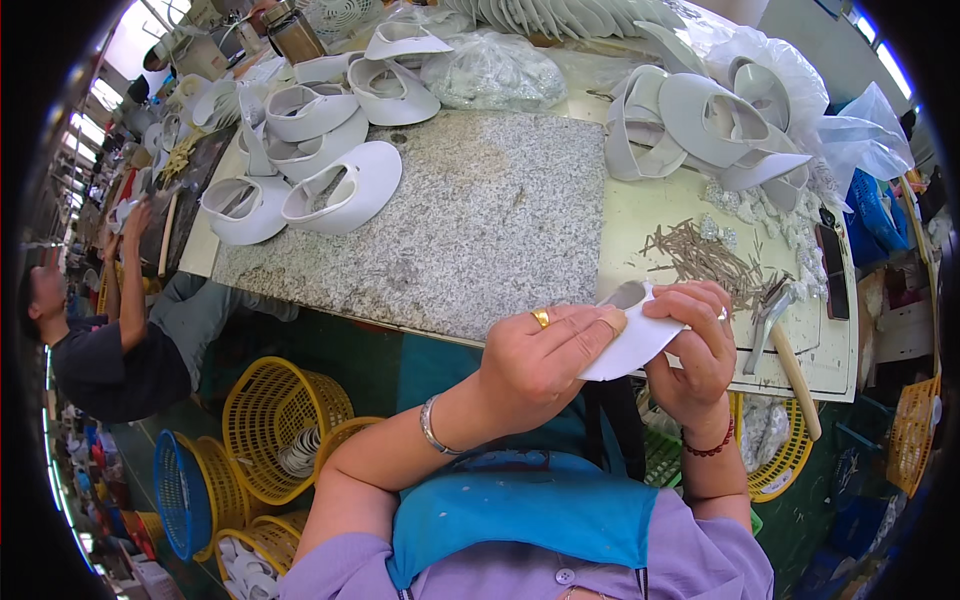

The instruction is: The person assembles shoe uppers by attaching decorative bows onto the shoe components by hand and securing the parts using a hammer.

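Above the table's front edge, my two hands hold one white curved piece (640, 350) with a hollow, looped side and a smooth, flared face. My left hand (535, 355) pinches its left side between thumb and fingers. The fingers of my right hand (695, 340) are closed around the right end; what its fingertips do behind the piece is hidden. Similar white visor-shaped pieces (350, 190) stand at the left of a speckled grey stone slab (480, 210). More white pieces (705, 125) are stacked at the back right. Beside my right hand lies a pile of thin brown strips (705, 262).
A metal hand tool (765, 325) and a wooden handle (797, 385) lie at the right front edge. A phone (832, 268) lies at the right. Yellow baskets (280, 425) and a blue basket (182, 490) stand below left. Another person (120, 365) works at the far left.
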Tool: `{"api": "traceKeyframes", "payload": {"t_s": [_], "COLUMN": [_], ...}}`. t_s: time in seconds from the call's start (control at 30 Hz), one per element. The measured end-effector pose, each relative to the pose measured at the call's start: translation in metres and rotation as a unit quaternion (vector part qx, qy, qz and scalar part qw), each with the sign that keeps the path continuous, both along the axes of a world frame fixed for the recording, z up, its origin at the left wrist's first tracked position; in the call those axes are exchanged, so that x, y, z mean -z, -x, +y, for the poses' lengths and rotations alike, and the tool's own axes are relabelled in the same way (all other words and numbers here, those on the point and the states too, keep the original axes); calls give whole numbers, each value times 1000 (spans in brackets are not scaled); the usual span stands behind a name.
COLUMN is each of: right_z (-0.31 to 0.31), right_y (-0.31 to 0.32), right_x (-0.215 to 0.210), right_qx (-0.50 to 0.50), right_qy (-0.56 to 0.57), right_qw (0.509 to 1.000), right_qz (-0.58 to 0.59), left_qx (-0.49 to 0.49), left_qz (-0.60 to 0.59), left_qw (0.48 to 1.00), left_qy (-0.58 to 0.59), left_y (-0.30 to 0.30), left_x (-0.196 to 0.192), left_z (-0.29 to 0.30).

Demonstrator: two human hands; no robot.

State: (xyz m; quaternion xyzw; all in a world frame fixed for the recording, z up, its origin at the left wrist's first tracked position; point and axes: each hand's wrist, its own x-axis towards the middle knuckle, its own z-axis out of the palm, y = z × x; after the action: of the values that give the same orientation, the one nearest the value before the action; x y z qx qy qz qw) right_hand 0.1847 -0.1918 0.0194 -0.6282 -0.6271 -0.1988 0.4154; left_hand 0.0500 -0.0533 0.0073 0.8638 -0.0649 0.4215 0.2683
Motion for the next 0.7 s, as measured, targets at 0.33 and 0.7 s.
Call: {"api": "traceKeyframes", "payload": {"t_s": [0.33,0.7], "right_z": [-2,0], "right_y": [7,20], "right_x": [3,14], "right_qx": [23,95], "right_qy": [-21,-57], "right_qw": [999,987], "right_qz": [-21,-112], "left_qx": [-31,-61], "left_qz": [-10,33], "left_qw": [998,987], "left_qy": [-45,144], "left_y": [2,0], "left_x": [2,2], "left_z": [-2,-4]}}
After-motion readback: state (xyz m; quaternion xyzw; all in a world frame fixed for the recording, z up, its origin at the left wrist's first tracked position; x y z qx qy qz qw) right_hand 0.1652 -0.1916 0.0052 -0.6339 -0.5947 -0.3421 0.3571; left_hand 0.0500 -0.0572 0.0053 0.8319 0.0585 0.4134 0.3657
